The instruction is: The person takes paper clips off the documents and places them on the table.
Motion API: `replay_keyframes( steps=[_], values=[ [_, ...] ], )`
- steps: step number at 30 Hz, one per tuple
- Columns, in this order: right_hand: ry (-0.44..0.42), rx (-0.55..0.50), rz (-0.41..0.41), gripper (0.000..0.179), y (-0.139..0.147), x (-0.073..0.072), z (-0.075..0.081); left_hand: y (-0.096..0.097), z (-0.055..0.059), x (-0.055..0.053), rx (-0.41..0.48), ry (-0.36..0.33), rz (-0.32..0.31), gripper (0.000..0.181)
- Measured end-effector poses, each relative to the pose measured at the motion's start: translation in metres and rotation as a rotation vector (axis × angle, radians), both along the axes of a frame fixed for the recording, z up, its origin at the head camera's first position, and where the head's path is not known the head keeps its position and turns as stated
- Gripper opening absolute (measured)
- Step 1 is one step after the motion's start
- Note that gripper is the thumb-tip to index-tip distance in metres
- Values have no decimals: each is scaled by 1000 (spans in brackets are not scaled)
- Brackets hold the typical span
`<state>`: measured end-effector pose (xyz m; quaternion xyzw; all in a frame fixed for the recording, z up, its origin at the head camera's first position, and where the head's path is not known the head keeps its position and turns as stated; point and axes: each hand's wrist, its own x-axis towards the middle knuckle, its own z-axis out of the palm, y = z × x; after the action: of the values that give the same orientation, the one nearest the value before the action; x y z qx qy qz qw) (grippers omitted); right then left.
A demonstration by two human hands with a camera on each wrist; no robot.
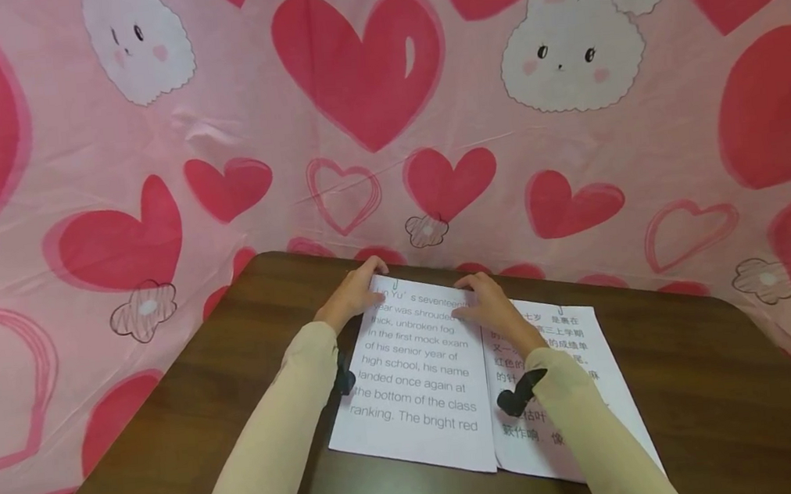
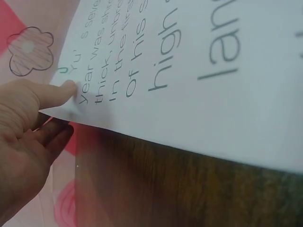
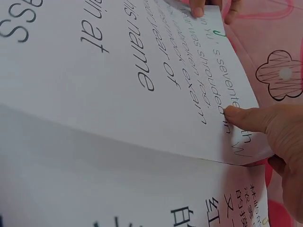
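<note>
A white stack of paper with large English text (image 1: 413, 371) lies on the table, a green paper clip (image 1: 395, 285) at its top edge. My left hand (image 1: 353, 291) pinches its top left corner, thumb on the printed face and fingers beneath, as the left wrist view shows. At the top right corner my right hand (image 1: 494, 310) grips the same paper, its thumb lying over the text in the right wrist view. Just to the right lies a second sheet with Chinese text (image 1: 591, 387), also clipped at the top and partly covered by my right forearm.
The dark brown wooden table (image 1: 703, 377) extends to both sides of the papers. Behind it hangs a pink cloth (image 1: 261, 78) with red hearts and white rabbits, close to the table's far edge. Dark wrist devices (image 1: 521, 393) sit at both cuffs.
</note>
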<state>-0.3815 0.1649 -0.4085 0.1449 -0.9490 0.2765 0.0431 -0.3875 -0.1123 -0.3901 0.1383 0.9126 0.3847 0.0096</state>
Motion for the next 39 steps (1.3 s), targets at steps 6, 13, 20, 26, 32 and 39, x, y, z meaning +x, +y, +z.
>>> replay_keyframes(
  steps=[6, 13, 20, 26, 32, 39],
  values=[
    [38, -53, -5, 46, -1, 2, -1, -1, 1, 4, 48, 48, -28, 43],
    [33, -82, -29, 39, -4, 7, 4, -2, 4, 9, 98, 94, -24, 33],
    [73, -134, -17, 33, -5, 14, 10, -1, 5, 10, 136, 156, -17, 31],
    [71, -130, 15, 24, -5, 20, 12, -2, 4, 12, 168, 187, -21, 29],
    [71, -81, 10, 23, -6, 20, 11, -2, 5, 15, 192, 207, -32, 28],
    [117, -89, 4, 22, -7, 20, 8, -2, 4, 14, 216, 204, -33, 28]
  ],
)
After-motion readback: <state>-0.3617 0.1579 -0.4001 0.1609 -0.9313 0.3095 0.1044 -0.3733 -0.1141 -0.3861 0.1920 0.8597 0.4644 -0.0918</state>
